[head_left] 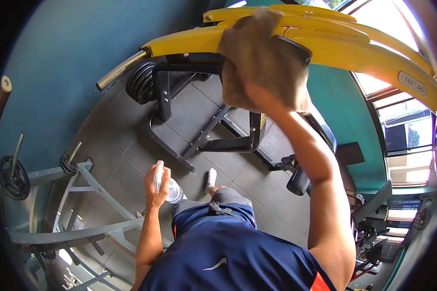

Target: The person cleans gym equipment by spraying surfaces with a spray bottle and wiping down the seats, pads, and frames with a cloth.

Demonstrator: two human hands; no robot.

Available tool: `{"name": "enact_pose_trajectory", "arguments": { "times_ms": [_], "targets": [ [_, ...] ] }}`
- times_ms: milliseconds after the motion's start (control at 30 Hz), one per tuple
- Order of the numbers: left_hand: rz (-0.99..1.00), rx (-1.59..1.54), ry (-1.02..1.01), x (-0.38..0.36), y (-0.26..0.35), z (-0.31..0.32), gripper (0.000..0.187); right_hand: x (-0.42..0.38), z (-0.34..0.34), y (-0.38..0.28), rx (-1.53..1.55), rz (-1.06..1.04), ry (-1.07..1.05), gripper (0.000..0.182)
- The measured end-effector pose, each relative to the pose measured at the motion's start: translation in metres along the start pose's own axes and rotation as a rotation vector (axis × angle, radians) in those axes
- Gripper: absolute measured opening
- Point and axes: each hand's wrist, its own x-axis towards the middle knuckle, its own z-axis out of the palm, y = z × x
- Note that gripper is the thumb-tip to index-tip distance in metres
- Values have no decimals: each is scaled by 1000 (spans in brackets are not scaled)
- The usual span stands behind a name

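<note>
My left hand [157, 190] is wrapped around a clear spray bottle [174, 192] with a white trigger head, held low beside my hip. Stretched up and forward, my right hand [257, 97] holds a brown cloth [264, 58] against the yellow arm [189, 40] of a gym machine. Cloth folds hide most of the right fingers, and this part is slightly blurred. A metal bar [121, 69] sticks out from the left end of the yellow arm.
The machine's black frame [228, 144] stands on the grey tiled floor [119, 167] in front of me. Black weight plates [142, 83] hang behind it. At the left is a grey metal rack [82, 234]; windows [405, 123] and more equipment [371, 242] line the right side.
</note>
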Motion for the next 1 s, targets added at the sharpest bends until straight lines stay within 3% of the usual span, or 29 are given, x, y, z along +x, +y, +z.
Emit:
{"name": "enact_pose_trajectory", "arguments": {
  "times_ms": [100, 367, 500, 600, 733, 800, 867, 933, 1000],
  "targets": [
    [17, -50, 17, -1, -7, 1, 18, 10, 16, -57, 5, 2, -3, 36],
    [-111, -102, 6, -33, -22, -22, 14, -4, -20, -38, -87, -168, -80, 30],
    [15, 97, 26, -33, -32, -28, 13, 32, 10, -80, -49, -106, -126, 27],
    [-19, 56, -3, -29, -25, -32, 19, 46, 14, -109, -48, -92, -66, 25],
    [-45, 27, -18, -23, -25, -36, 21, 6, -21, -63, -172, -109, 50, 22],
    [-53, 2, -37, -20, -37, -38, 21, -21, -51, -27, -62, 18, 89, 21],
    [-39, 19, -45, -17, -36, -40, 21, -44, -72, 0, 577, 435, 133, 29],
    [50, 80, -68, -10, -40, -38, 21, -61, -34, 24, 807, 495, 424, 35],
    [62, 56, -125, -6, -39, -35, 20, -70, -28, 15, 281, 485, 509, 50]
  ]
}}
